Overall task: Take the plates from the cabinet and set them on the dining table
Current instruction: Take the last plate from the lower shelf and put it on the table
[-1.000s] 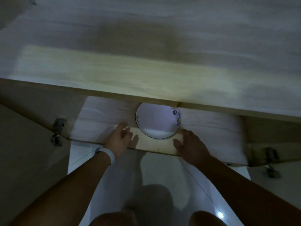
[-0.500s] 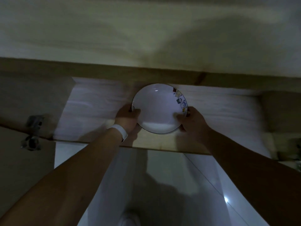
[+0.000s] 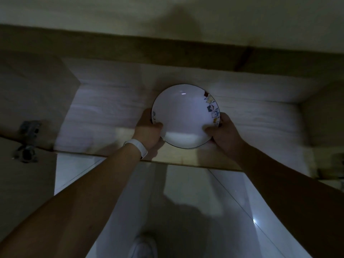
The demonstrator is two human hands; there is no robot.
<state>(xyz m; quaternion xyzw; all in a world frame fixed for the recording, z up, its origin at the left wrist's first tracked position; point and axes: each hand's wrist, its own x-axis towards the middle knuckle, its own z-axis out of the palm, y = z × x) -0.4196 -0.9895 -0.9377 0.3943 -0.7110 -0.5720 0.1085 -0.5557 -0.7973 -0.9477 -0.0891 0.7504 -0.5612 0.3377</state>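
A white plate (image 3: 184,112) with a dark rim and small coloured figures along its right edge is over the pale wooden cabinet shelf (image 3: 104,116), near the shelf's front edge. My left hand (image 3: 148,130), a white band on its wrist, grips the plate's left rim with the thumb on top. My right hand (image 3: 222,132) grips the right rim the same way. Whether the plate rests on the shelf or is raised off it I cannot tell. No other plates show in the dim cabinet.
The cabinet's wooden top board (image 3: 167,47) overhangs the shelf. Metal door hinges (image 3: 28,140) sit at the left side, with an open door panel below them. White tiled floor (image 3: 195,211) lies beneath, and a white shoe (image 3: 143,246) is at the bottom.
Both hands moved from the shelf's front edge onto the plate's rims and closed on it. The view has come closer and the plate now sits nearer the shelf front.
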